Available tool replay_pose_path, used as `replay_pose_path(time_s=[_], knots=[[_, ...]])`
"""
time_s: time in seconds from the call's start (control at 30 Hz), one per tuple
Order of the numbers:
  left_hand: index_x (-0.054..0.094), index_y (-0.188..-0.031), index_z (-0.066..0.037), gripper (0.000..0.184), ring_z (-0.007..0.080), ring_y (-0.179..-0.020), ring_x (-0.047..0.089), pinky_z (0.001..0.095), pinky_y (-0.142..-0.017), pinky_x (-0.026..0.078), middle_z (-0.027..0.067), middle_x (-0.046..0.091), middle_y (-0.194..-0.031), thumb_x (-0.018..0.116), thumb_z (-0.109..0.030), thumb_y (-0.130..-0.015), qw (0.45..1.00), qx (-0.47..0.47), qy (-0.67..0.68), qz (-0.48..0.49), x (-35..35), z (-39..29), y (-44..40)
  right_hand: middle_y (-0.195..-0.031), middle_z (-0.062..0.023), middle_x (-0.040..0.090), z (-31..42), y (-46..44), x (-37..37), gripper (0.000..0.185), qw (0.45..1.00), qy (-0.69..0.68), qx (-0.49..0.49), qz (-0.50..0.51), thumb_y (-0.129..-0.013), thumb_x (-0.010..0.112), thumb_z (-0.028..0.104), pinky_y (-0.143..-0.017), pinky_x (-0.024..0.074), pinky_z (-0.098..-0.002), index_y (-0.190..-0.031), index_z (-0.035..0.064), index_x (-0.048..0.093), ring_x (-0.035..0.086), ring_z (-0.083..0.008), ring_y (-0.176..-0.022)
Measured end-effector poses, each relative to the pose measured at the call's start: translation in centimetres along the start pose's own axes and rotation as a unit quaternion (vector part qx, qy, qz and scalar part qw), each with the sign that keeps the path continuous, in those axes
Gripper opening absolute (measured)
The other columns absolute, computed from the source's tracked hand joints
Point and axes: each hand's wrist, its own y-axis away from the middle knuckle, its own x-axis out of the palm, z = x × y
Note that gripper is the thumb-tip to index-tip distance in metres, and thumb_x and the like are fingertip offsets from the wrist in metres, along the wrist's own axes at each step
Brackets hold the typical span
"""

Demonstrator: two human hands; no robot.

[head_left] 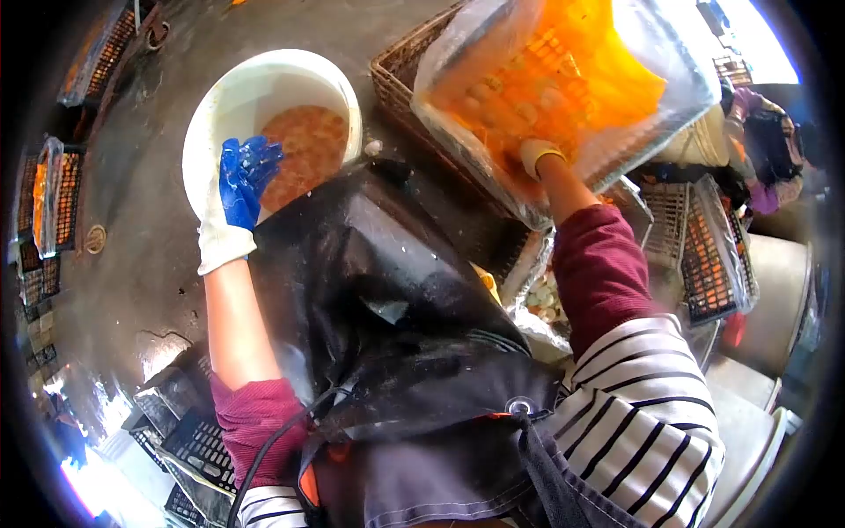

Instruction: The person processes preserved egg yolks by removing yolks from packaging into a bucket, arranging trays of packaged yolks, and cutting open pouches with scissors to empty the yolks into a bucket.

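My left hand (246,185), in a white glove with a blue coated palm, is over the near side of a white bucket (207,123). Its fingers are stretched out and hold nothing that I can see. Inside the bucket lies a mass of orange-pink pieces (308,145), too blurred to name. My right hand (539,157), in a pale glove with a yellow cuff, reaches into a basket (400,79) lined with clear plastic (678,97). Orange sheeting (616,66) and roundish pale pieces (519,101) lie in there. The right fingers are hidden among them.
A black apron (378,255) covers my lap between bucket and basket. Below the basket, a foil-like lined container (541,299) holds pale pieces. Black crates (717,273) stand at right, more crates (198,444) at lower left. Another person (766,145) is at far right.
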Motion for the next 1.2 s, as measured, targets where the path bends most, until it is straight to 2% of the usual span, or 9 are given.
replay_pose_path(time_s=[0.07, 0.2, 0.3, 0.6, 0.77, 0.9, 1.0, 1.1, 1.2], knots=[[0.047, -0.114, 0.005, 0.038, 0.029, -0.101, 0.054, 0.0381, -0.092, 0.044, 0.0167, 0.057, -0.106, 0.039, -0.027, -0.096, 0.999, -0.02, -0.023, -0.022, 1.3, -0.6, 0.4, -0.113, -0.0183, 0.058, 0.3, -3.9, 3.0, 0.035, 0.984, -0.145, 0.067, -0.082, -0.07, 0.059, -0.002, -0.079, 0.0485, -0.0387, -0.105, 0.0018, 0.062, 0.057, -0.0314, -0.104], [0.053, -0.114, 0.002, 0.046, 0.0269, -0.097, 0.06, 0.0369, -0.086, 0.046, 0.0166, 0.062, -0.107, 0.044, -0.037, -0.092, 0.996, -0.019, 0.002, 0.084, -1.3, 0.4, -1.3, -0.112, -0.0196, 0.059, -1.3, -5.0, 2.3, 0.033, 0.991, 0.033, -0.071, 0.107, -0.071, 0.06, 0.001, -0.079, 0.0486, -0.0392, -0.104, 0.003, 0.062, 0.059, -0.0324, -0.101], [0.054, -0.113, 0.001, 0.044, 0.0272, -0.096, 0.061, 0.0367, -0.085, 0.046, 0.0163, 0.062, -0.105, 0.045, -0.037, -0.092, 0.997, 0.043, -0.032, 0.06, -1.1, 0.9, -1.3, -0.111, -0.018, 0.059, -2.2, -6.7, 4.6, 0.034, 0.996, 0.002, -0.03, 0.081, -0.073, 0.059, 0.002, -0.078, 0.0487, -0.0393, -0.106, 0.0043, 0.062, 0.059, -0.0311, -0.1], [0.046, -0.11, 0.004, 0.033, 0.031, -0.11, 0.05, 0.0423, -0.094, 0.042, 0.0207, 0.051, -0.116, 0.035, -0.024, -0.097, 0.999, 0.023, 0.019, 0.029, -0.1, -0.4, 1.2, -0.106, -0.0172, 0.06, -1.4, 1.0, -0.5, 0.039, 0.995, -0.025, -0.083, -0.041, -0.074, 0.064, 0.015, -0.077, 0.0466, -0.0392, -0.111, 0.0042, 0.056, 0.058, -0.0345, -0.096], [0.048, -0.106, 0.002, 0.027, 0.0304, -0.098, 0.056, 0.039, -0.086, 0.047, 0.0182, 0.056, -0.106, 0.042, -0.022, -0.094, 0.991, 0.074, 0.077, 0.084, -1.9, 0.8, -0.2, -0.091, -0.0106, 0.059, -4.8, -2.7, -0.3, 0.034, 0.916, -0.211, -0.248, -0.234, -0.08, 0.062, 0.018, -0.068, 0.0453, -0.0329, -0.108, 0.0028, 0.053, 0.059, -0.0216, -0.08], [0.052, -0.11, 0.004, 0.037, 0.0333, -0.089, 0.062, 0.0422, -0.077, 0.052, 0.0196, 0.061, -0.1, 0.044, -0.027, -0.094, 0.978, 0.14, 0.063, 0.143, -4.3, 2.7, -3.1, -0.094, -0.0077, 0.06, 2.6, 5.9, -7.7, 0.031, 0.807, -0.391, -0.3, -0.326, -0.082, 0.058, 0.017, -0.073, 0.0473, -0.0362, -0.109, 0.0035, 0.053, 0.06, -0.0219, -0.089], [0.054, -0.106, 0.008, 0.039, 0.0321, -0.086, 0.063, 0.04, -0.074, 0.053, 0.0192, 0.063, -0.095, 0.043, -0.027, -0.094, 0.993, 0.07, 0.073, 0.059, -0.5, 0.2, 0.6, -0.095, -0.0073, 0.057, 4.7, -2.6, -8.3, 0.025, 0.328, -0.829, -0.409, 0.196, -0.089, 0.052, 0.016, -0.068, 0.0468, -0.0288, -0.11, 0.0031, 0.051, 0.057, -0.0178, -0.081], [0.055, -0.104, 0.007, 0.038, 0.0283, -0.081, 0.064, 0.0348, -0.07, 0.053, 0.0171, 0.064, -0.092, 0.045, -0.028, -0.093, 0.995, 0.055, 0.079, 0.04, -1.4, 1.3, -0.5, -0.102, -0.0092, 0.057, 10.9, 3.3, -13.0, 0.029, 0.532, -0.734, -0.423, 0.015, -0.088, 0.054, 0.018, -0.075, 0.0491, -0.0319, -0.112, 0.0027, 0.05, 0.058, -0.0215, -0.092], [0.056, -0.103, 0.004, 0.035, 0.0262, -0.076, 0.064, 0.0341, -0.068, 0.054, 0.0146, 0.064, -0.089, 0.049, -0.028, -0.092, 0.994, 0.046, 0.095, 0.013, -0.3, 0.1, 1.0, -0.102, -0.0117, 0.058, 15.1, 4.1, -15.0, 0.034, 0.598, -0.703, -0.386, -0.009, -0.086, 0.057, 0.021, -0.077, 0.05, -0.0346, -0.113, 0.0013, 0.05, 0.059, -0.0238, -0.094]])
